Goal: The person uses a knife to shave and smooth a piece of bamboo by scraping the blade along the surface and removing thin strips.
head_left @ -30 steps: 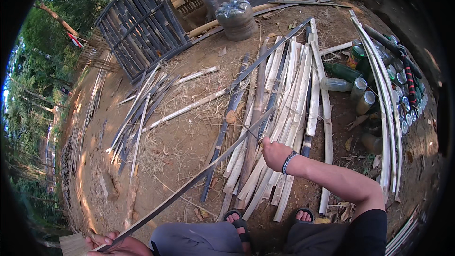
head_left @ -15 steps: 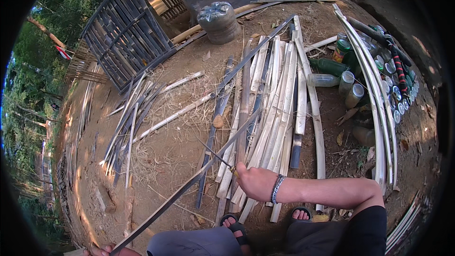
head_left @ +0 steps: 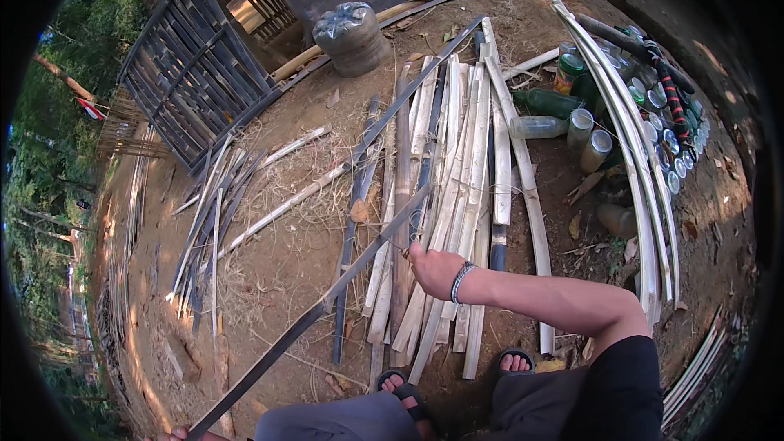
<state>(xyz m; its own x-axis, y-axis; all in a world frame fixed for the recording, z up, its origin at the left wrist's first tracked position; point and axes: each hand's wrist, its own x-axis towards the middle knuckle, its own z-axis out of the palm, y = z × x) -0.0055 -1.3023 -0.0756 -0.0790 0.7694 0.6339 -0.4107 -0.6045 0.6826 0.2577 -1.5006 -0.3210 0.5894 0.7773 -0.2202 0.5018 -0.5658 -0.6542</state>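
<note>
A long dark bamboo strip (head_left: 282, 347) slants up from the lower left to the middle of the view. My left hand (head_left: 186, 434), partly cut off by the lower edge, is closed round its near end. My right hand (head_left: 437, 271), with a chain bracelet at the wrist, is closed on a knife (head_left: 403, 252) beside the strip's upper part. Only a bit of the knife shows now; the thin blade is hard to make out. Beneath lies a pile of split bamboo slats (head_left: 461, 196), pale inside and dark outside.
Glass bottles and jars (head_left: 581, 126) stand and lie at the right, beside long pale slats (head_left: 633, 131). At the left are more thin strips (head_left: 208, 229), shavings (head_left: 278, 237) and a wood block (head_left: 181, 358). A slatted bamboo panel (head_left: 196, 65) and a plastic container (head_left: 351, 39) are farther back.
My right hand has moved up along the strip with the knife, and the blade, plain to see before, is now mostly lost from sight. The whole view has shifted slightly.
</note>
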